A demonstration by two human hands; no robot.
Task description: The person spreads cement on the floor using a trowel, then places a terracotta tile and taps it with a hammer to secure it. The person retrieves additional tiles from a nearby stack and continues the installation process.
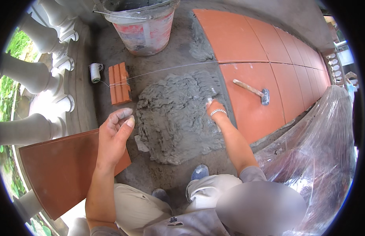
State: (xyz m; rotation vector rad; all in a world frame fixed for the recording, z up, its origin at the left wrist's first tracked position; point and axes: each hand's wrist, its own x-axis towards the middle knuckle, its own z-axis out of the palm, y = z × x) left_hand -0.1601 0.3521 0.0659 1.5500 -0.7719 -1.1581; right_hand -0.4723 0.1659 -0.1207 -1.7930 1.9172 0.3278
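A wide bed of wet grey mortar [178, 118], its surface rough and ridged, lies on the ground in front of me. My right hand [216, 107] is closed round a trowel [212, 93] at the bed's right side; its mortar-smeared blade is hard to make out. My left hand [117, 128], dusty at the fingertips, hangs in the air left of the mortar. Its fingers are loosely bent with the thumb apart, holding nothing. Beneath that forearm lie large terracotta tiles [60, 169]. Right of the mortar, laid terracotta tiles [261, 90] carry a mallet [251, 91].
A mortar-stained bucket [145, 35] stands at the back. A string [170, 67] runs from a grooved brick [119, 83], beside a spool [95, 73], across to the laid tiles. White balusters [29, 74] line the left; clear plastic sheeting [312, 137] covers something at right.
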